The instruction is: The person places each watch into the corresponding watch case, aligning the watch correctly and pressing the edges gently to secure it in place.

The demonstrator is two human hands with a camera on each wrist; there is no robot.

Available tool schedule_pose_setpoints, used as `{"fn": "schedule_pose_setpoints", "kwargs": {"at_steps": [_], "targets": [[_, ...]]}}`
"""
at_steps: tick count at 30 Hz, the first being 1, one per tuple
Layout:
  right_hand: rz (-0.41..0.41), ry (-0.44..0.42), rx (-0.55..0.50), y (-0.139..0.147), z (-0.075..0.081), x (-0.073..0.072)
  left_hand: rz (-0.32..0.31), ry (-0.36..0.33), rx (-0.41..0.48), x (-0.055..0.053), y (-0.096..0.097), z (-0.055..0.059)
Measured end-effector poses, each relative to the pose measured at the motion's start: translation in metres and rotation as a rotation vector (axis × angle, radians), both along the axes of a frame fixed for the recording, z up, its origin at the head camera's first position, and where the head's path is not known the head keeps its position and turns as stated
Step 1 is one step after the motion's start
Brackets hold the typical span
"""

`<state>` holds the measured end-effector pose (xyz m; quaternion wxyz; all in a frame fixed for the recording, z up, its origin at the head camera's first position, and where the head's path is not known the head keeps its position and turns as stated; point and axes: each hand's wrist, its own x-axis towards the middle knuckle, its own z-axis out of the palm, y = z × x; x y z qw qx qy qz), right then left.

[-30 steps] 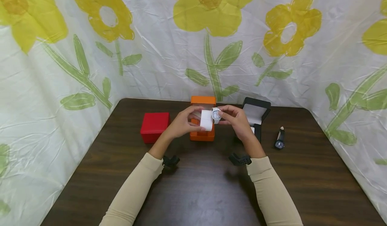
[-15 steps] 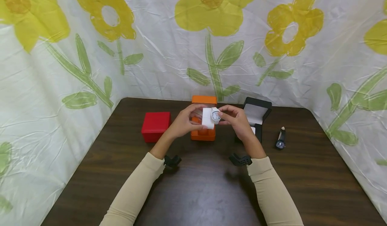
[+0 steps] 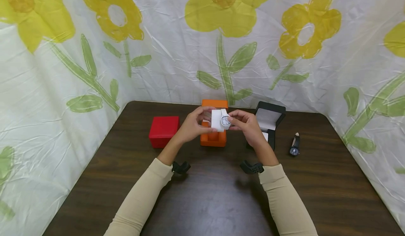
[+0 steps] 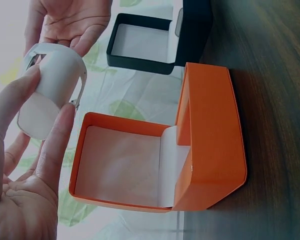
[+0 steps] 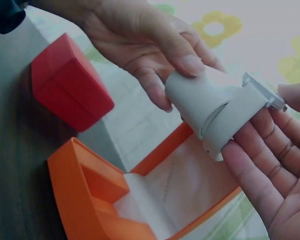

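A white watch cushion (image 3: 216, 120) is pinched between the thumb and fingers of my left hand (image 3: 191, 126), above the orange watch box. My right hand (image 3: 248, 126) grips a white wristwatch (image 3: 225, 120), thumb by its dial and fingers under the strap. Its strap (image 5: 235, 117) loops around one end of the cushion (image 5: 190, 97) in the right wrist view, leaving the other end bare in my left fingers. Lid raised, the orange watch box (image 3: 213, 143) stands right below both hands, with a white lining (image 4: 120, 162) inside the lid.
A closed red box (image 3: 163, 131) stands to the left. Behind my right hand is an open black watch box (image 3: 280, 113). Farther right, a dark-strapped watch (image 3: 294, 145) lies on the brown wooden table (image 3: 209, 201). A flowered curtain (image 3: 177, 53) hangs behind the table.
My left hand has raised the cushion slightly, and the white wristwatch now overlaps more of it. My right hand has hardly moved. The boxes and the dark watch stay put.
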<state>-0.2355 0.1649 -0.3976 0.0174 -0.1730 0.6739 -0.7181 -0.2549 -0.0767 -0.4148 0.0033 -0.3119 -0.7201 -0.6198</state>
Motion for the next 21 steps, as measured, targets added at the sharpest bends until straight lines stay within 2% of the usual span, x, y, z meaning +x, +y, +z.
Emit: {"fn": "schedule_pose_setpoints", "kwargs": {"at_steps": [8,11,14,21], "targets": [[0.006,0.004,-0.005,-0.003,0.000,0.001,0.017,0.016,0.034,0.013,-0.001,0.018],[0.003,0.005,-0.009,-0.004,0.000,0.002,0.021,0.027,0.038,0.015,-0.001,0.020],[-0.001,0.003,-0.012,-0.004,0.001,0.002,0.029,0.026,0.042,0.014,-0.001,0.020],[-0.016,0.003,-0.026,-0.007,0.000,0.003,0.045,0.047,0.047,0.001,-0.001,0.003]]}}
